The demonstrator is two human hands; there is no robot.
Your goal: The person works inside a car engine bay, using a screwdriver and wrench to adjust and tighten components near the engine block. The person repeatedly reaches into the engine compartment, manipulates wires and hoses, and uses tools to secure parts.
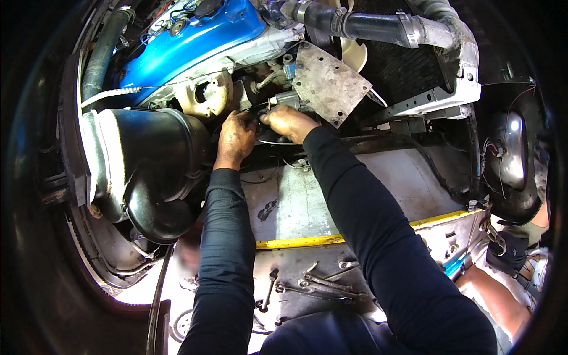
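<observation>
Both my arms, in dark sleeves, reach into an engine bay beside the engine with its blue valve cover [204, 50]. Below a pale cast manifold [207, 97], my left hand [236, 137] is closed, fingertips pinched together. My right hand [290, 123] has its fingers curled close to the left fingertips, by a silver cylindrical part [285, 99]. Whatever the fingers hold is too dark and small to make out. A flat grey metal plate [330, 86] with bolt holes sits just beyond my right hand. Under that hand a thin pale curved line [275, 142] shows, perhaps a hose or cable.
On the left stands a large black air filter housing [157, 148]. Several wrenches [322, 287] lie on the panel near me, below a yellow strip [302, 242]. A radiator hose [373, 26] crosses the top. Another person's arm [497, 296] is at the lower right.
</observation>
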